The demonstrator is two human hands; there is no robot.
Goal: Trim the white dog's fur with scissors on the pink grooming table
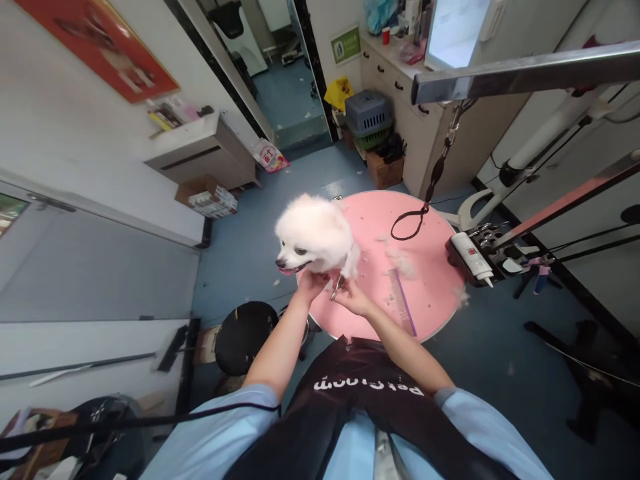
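Observation:
A fluffy white dog [315,230] is at the left side of the round pink grooming table [370,213], its head turned to the left and its mouth a little open. Under its chin, my left hand [313,285] grips the dog at the chest or a front leg; fur hides part of the fingers. My right hand [355,299] holds a pair of metal scissors [337,288] close against the dog's front. A purple-backed comb [405,303] lies on the tabletop to the right of my right hand, near loose tufts of white fur [401,262].
A black loop leash [410,223] hangs from a metal arm [525,72] over the table. On the right, a tool holder carries a white bottle [473,259]. A black stool [246,338] stands at the left. Behind are a pet carrier [369,113] and cabinets.

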